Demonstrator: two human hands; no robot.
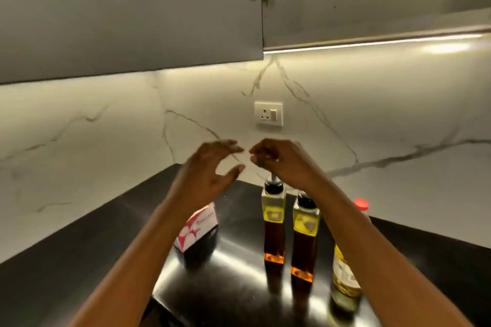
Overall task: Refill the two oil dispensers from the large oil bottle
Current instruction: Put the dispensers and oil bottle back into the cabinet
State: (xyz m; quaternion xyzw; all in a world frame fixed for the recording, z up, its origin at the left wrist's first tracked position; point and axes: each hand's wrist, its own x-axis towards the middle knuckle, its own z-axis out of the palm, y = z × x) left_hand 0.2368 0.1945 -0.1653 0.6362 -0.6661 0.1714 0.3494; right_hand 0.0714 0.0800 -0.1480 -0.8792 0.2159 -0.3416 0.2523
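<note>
Two square glass oil dispensers with black collars stand side by side on the black counter (239, 260), the left dispenser (275, 220) slightly behind the right dispenser (305, 236). Both hold amber oil low down. The large oil bottle (345, 281) with a red cap stands to their right, partly hidden by my right forearm. My right hand (279, 159) hovers over the left dispenser, fingers curled round the top of its thin spout. My left hand (210, 167) is raised beside it, fingers spread and curved, holding nothing. Both hands are motion-blurred.
A red-and-white carton (196, 228) sits on the counter left of the dispensers. A white wall socket (268, 113) is on the marble backsplash behind the hands. A grey cabinet door (132, 21) hangs overhead.
</note>
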